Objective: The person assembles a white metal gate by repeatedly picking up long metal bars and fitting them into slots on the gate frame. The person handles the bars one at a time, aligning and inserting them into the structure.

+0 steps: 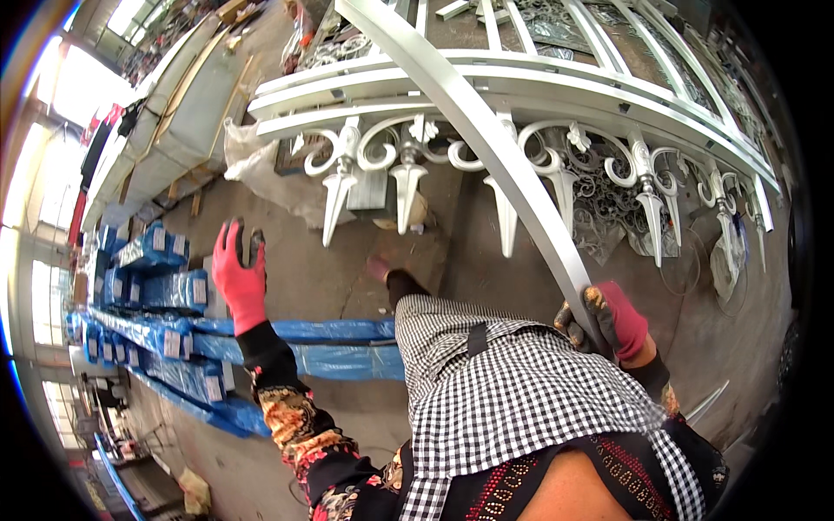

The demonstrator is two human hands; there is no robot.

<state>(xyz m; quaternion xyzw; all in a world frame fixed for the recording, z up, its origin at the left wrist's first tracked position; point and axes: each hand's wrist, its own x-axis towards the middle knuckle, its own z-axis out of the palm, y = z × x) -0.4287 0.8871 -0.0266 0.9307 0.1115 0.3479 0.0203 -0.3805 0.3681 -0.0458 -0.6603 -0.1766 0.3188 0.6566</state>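
Note:
My right hand (621,319), in a pink glove with a dark, worn palm, is wrapped round the lower end of a long silver metal bar (512,165). The bar slants up and away to the left, passing in front of a white metal fence panel (539,74); whether they touch I cannot tell. Spear-shaped points and scrolls (408,174) line the panel's near edge. Out to the left, my left hand (241,276) is raised in a matching glove. Its fingers are apart and hold nothing.
Blue-wrapped bundles (178,291) are stacked at the left, and long wrapped lengths (347,360) reach toward my legs. Clear plastic sheeting (274,178) lies on the floor by the panel. Metal scroll pieces (599,187) are heaped beneath it. A long pale stack (187,91) stands farther back.

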